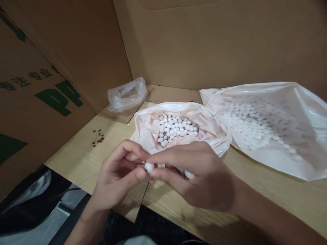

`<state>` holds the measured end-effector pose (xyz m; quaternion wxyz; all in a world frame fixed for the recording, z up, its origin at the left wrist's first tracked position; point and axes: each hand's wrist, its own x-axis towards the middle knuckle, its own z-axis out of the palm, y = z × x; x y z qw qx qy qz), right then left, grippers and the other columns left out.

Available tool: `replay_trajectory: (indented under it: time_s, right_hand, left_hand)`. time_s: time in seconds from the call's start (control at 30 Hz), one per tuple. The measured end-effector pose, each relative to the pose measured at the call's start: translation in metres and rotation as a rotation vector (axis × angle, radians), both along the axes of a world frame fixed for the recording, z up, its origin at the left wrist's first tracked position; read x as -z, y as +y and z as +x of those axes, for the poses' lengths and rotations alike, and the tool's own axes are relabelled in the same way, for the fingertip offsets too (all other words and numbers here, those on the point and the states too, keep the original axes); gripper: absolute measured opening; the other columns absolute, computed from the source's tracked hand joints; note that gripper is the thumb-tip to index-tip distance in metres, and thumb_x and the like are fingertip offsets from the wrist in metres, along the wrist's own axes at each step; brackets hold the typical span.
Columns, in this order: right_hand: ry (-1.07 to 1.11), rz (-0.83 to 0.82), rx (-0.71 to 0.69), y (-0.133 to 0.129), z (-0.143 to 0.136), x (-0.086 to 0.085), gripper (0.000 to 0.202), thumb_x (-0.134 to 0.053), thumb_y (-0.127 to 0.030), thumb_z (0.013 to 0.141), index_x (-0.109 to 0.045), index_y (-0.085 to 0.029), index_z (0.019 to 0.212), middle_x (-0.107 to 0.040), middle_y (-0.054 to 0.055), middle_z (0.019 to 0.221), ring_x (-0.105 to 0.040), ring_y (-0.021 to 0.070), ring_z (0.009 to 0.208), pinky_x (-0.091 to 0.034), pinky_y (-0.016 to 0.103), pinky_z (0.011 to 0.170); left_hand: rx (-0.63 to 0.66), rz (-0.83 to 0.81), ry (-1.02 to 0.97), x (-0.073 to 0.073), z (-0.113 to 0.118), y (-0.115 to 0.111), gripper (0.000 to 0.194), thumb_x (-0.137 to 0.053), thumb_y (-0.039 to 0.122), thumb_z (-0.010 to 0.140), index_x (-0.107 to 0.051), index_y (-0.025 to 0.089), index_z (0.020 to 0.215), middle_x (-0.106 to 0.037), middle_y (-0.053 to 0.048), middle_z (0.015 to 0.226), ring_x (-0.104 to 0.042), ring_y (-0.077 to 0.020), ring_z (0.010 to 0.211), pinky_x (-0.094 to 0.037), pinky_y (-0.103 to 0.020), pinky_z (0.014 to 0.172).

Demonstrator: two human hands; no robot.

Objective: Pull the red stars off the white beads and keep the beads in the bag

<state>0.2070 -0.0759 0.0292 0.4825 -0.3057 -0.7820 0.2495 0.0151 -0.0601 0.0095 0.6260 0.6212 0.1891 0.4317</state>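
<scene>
In front of me, a small round white bead is pinched between the fingertips of both hands. My left hand closes thumb and forefinger on its left side. My right hand meets it from the right with thumb and forefinger. A few more white pieces are tucked in the right palm, partly hidden by the fingers. Just behind the hands lies an open white plastic bag, with many white beads showing in its mouth.
At the right, a second white bag full of similar beads rests on the wooden table. A crumpled clear bag lies at the back left. Tiny reddish-brown pieces are scattered left of the bags. Cardboard walls enclose the back and left.
</scene>
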Motion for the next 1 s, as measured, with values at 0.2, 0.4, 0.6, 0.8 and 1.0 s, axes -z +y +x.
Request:
replay_trajectory:
  time_s: [0.2,0.4,0.6,0.8,1.0]
  right_hand:
    - [-0.162,0.011,0.078,-0.0082,-0.0009,-0.0013,0.018,-0.053,-0.015,0.09,-0.07,-0.017,0.095,-0.072,0.002,0.079,-0.066,0.0148,0.068,-0.051,0.026,0.062]
    - [-0.182,0.06,0.086,-0.0101,-0.0033,0.0036,0.02,-0.055,-0.012,0.086,-0.07,-0.012,0.099,-0.071,0.004,0.077,-0.065,0.0151,0.063,-0.05,0.027,0.06]
    - [-0.165,0.054,0.054,-0.0072,-0.0039,-0.0002,0.016,-0.054,-0.014,0.089,-0.07,-0.015,0.089,-0.071,0.002,0.075,-0.064,0.0126,0.062,-0.049,0.024,0.06]
    - [-0.207,0.125,0.103,-0.0072,-0.0014,-0.0006,0.017,-0.054,-0.016,0.091,-0.069,-0.011,0.095,-0.07,0.002,0.073,-0.063,0.0125,0.062,-0.046,0.026,0.058]
    - [-0.307,0.188,0.178,-0.0104,-0.0017,0.0064,0.022,-0.054,-0.01,0.085,-0.068,-0.016,0.101,-0.072,0.0,0.082,-0.064,0.0147,0.066,-0.045,0.03,0.056]
  left_hand:
    - [-0.131,0.133,0.097,-0.0018,-0.0053,-0.0039,0.022,-0.058,0.005,0.085,-0.058,0.019,0.101,-0.066,-0.005,0.093,-0.066,-0.0143,0.081,-0.055,-0.023,0.071]
    - [-0.17,0.163,0.1,-0.0007,-0.006,-0.0072,0.021,-0.06,0.003,0.082,-0.056,0.018,0.097,-0.065,-0.005,0.087,-0.063,-0.0143,0.078,-0.052,-0.025,0.07]
    - [-0.198,0.197,0.079,0.0006,-0.0061,-0.0085,0.021,-0.06,0.006,0.083,-0.057,0.02,0.099,-0.064,-0.004,0.087,-0.061,-0.0132,0.078,-0.051,-0.023,0.07]
    - [-0.05,0.042,0.038,0.0018,-0.0069,-0.006,0.026,-0.055,0.02,0.091,-0.056,0.023,0.117,-0.064,-0.006,0.095,-0.062,-0.0131,0.081,-0.052,-0.022,0.072]
    - [-0.045,-0.023,0.03,0.0047,-0.0062,-0.0044,0.022,-0.055,0.016,0.091,-0.059,0.022,0.111,-0.063,-0.003,0.088,-0.063,-0.0085,0.078,-0.051,-0.014,0.07]
